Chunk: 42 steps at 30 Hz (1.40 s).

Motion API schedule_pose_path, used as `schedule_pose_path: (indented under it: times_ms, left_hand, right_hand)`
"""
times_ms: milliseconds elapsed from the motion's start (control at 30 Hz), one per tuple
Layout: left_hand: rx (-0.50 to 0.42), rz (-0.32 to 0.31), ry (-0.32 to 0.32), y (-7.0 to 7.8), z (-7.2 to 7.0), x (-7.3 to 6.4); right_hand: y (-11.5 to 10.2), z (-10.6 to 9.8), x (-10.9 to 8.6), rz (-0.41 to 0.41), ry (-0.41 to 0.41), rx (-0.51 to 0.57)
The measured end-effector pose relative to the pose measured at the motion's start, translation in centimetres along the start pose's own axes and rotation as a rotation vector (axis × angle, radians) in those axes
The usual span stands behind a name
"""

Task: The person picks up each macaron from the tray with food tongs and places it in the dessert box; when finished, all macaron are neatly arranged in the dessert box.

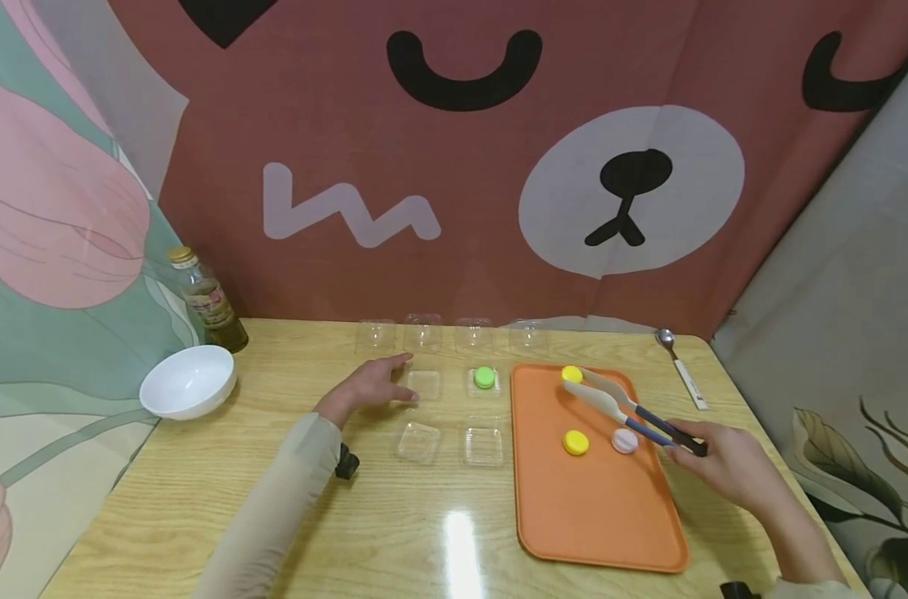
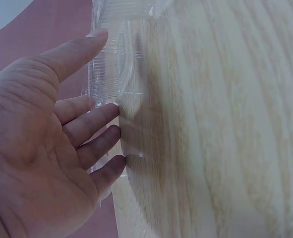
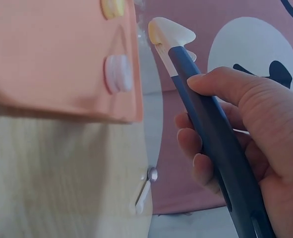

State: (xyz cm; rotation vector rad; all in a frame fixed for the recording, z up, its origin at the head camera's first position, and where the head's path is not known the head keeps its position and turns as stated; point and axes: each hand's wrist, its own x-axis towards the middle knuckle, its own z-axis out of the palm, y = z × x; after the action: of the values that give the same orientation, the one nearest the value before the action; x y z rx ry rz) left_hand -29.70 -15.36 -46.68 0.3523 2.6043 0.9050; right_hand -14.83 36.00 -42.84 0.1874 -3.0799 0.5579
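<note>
My left hand [image 1: 372,384] reaches beside a clear plastic box [image 1: 425,384], thumb and fingers spread and holding nothing; whether it touches the box I cannot tell. In the left wrist view, its fingers lie near clear ribbed plastic [image 2: 106,74]. My right hand [image 1: 731,466] grips tongs [image 1: 667,428] with dark blue handles and pale tips. Those tips are at a yellow macaron [image 1: 571,373] over the far part of the orange tray [image 1: 596,524]; the right wrist view shows something yellowish [image 3: 155,33] between them. Another yellow macaron [image 1: 575,443] and a lilac macaron [image 1: 624,441] lie on the tray.
A green macaron [image 1: 484,378] sits in a clear box left of the tray. Two more boxes stand nearer, and several clear lids [image 1: 475,334] line the back edge. A white bowl [image 1: 188,383] and bottle [image 1: 213,304] stand left, a spoon [image 1: 682,370] right.
</note>
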Motion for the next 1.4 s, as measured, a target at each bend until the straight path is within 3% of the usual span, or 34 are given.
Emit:
schedule_pose_path:
  times_ms: [367, 667, 1000, 1400]
  left_hand:
    - [0.015, -0.002, 0.003, -0.2, 0.1, 0.1]
    - [0.019, -0.003, 0.014, -0.2, 0.0, -0.2]
    - [0.004, 0.025, 0.010, -0.2, 0.3, -0.1]
    - [0.028, 0.001, 0.033, -0.1, 0.4, 0.1]
  right_hand:
    - [-1.9, -1.3, 2.0, -0.092, 0.017, 0.025]
    - [-3.9, -2.2, 3.6, -0.122, 0.008, 0.043]
    - [-5.5, -2.2, 4.9, -0.151, 0.012, 0.043]
    - [-6.7, -2.4, 5.8, -0.194, 0.010, 0.032]
